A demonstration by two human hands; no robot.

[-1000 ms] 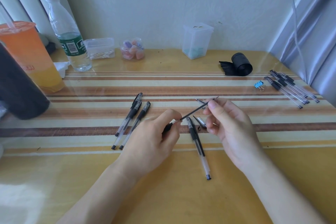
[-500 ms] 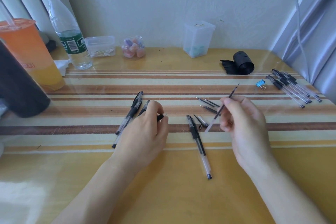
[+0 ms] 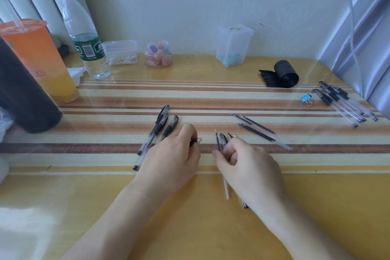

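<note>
My left hand (image 3: 175, 158) rests on the striped table and pinches a small black pen piece with a clear end (image 3: 195, 140). My right hand (image 3: 247, 167) is curled round a thin pen refill (image 3: 217, 143), tip pointing away from me and pale tail sticking out below the hand. The same hand lies over a capped black gel pen (image 3: 222, 139) in the middle; whether it also grips that pen I cannot tell. Three black gel pens (image 3: 157, 130) lie just left of my left hand. Several loose refills (image 3: 255, 126) lie beyond my right hand.
Several more pens (image 3: 346, 103) lie at the far right beside a blue binder clip (image 3: 306, 98) and a black roll (image 3: 285, 74). A water bottle (image 3: 84, 34), orange drink cup (image 3: 38, 55), dark cylinder (image 3: 23, 95) and small clear containers (image 3: 233, 45) line the left and back.
My right hand came down and to the left with the refill, from raised near the loose refills to over the middle pen. My left hand stayed put with its small piece.
</note>
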